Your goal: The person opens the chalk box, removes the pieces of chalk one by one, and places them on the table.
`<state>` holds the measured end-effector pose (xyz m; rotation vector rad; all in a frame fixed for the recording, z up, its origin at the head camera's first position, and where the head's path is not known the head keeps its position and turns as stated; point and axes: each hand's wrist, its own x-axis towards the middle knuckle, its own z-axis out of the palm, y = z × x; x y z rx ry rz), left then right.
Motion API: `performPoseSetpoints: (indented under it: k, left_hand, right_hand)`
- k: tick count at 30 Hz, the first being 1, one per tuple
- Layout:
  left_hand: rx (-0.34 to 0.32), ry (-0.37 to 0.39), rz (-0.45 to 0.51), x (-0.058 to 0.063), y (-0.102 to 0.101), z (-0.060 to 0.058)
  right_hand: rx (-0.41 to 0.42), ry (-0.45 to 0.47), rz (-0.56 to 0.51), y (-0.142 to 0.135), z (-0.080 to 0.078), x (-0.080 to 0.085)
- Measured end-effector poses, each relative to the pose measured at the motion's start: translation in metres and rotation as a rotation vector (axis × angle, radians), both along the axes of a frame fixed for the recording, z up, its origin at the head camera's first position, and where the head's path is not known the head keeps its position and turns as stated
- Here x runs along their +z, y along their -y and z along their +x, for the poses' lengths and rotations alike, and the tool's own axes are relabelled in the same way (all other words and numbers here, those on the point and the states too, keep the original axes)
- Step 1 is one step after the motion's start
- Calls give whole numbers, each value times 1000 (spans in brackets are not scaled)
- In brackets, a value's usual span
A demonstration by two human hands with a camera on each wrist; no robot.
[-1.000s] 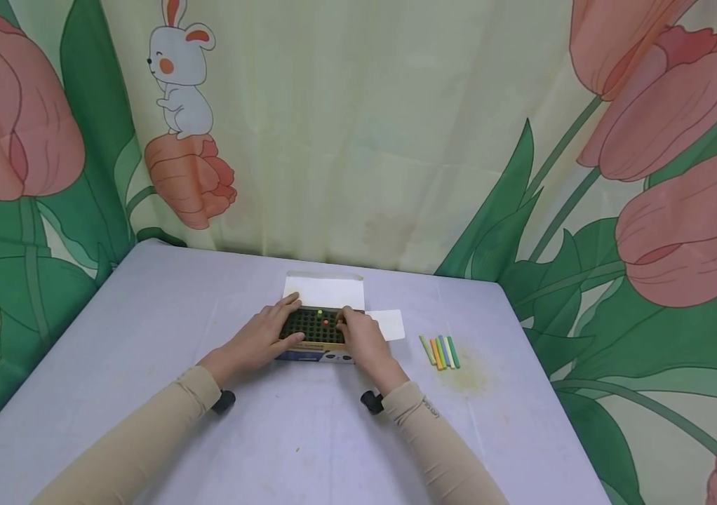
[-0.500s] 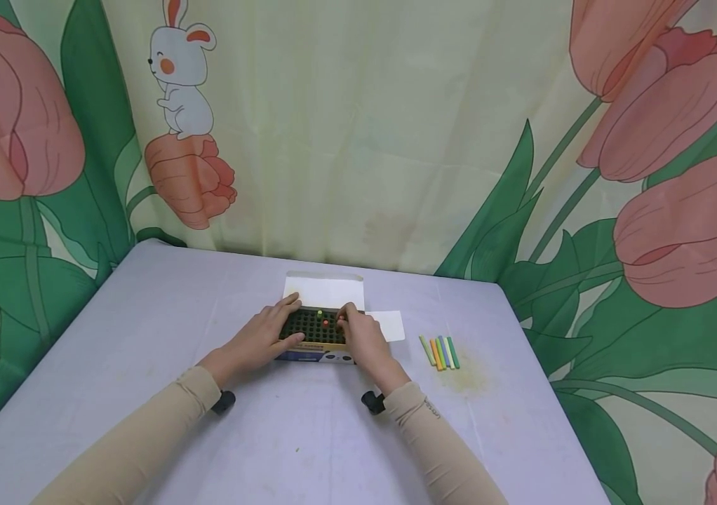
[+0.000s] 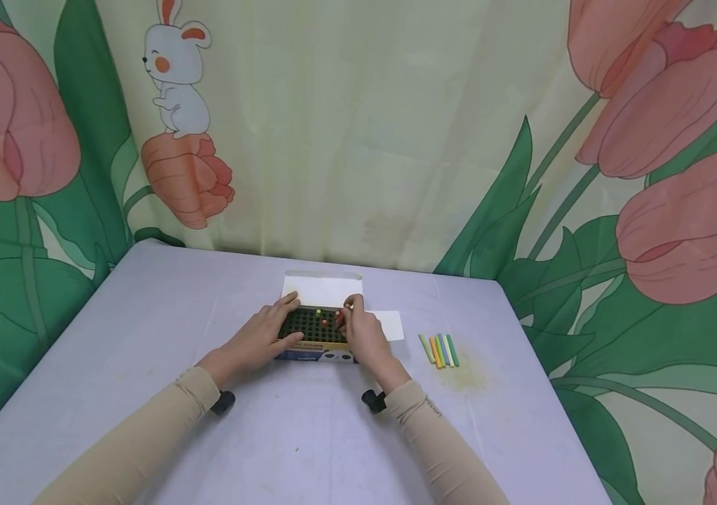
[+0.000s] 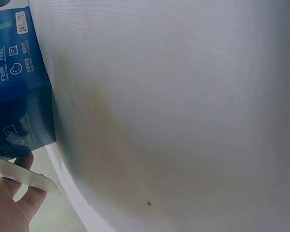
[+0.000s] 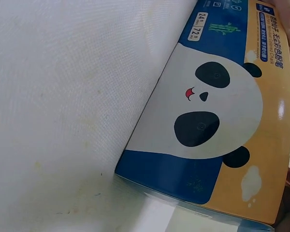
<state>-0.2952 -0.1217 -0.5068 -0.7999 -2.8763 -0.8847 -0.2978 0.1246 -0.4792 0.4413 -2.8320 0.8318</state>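
A chalk box (image 5: 217,111), blue and orange with a panda face, lies lid open in mid-table. Its black insert (image 3: 308,324) is full of holes, with a yellow-green chalk stick (image 3: 318,313) and a red chalk stick (image 3: 324,323) standing up. My left hand (image 3: 262,331) holds the box's left end, thumb along the front rim and fingers toward the back. In the left wrist view, its fingers show by a pale flap (image 4: 24,175). At the insert's right side, my right hand (image 3: 363,335) pinches another red chalk stick (image 3: 338,316), partly hidden by the fingers.
Several coloured chalk sticks (image 3: 440,351) lie in a row to the right of the box. The white lid (image 3: 323,289) is folded back and a side flap (image 3: 391,325) sticks out right. Behind the white-covered table (image 3: 295,435) hangs a tulip-print curtain (image 3: 333,140).
The right hand's fingertips have risen and shifted slightly, so the red chalk stick beside them shows more. My left hand keeps its place on the box.
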Motion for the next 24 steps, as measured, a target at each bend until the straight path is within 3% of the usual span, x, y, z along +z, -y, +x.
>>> performPoseSetpoints:
  k: [16,24]
  left_hand:
    - [-16,8,11,2,0,-4]
    - [-9,15,10,-4,1,-5]
  right_hand:
    - [-48,-14,-112,-1,-1,1]
    - [-44,-20,-124,-2,-3,1]
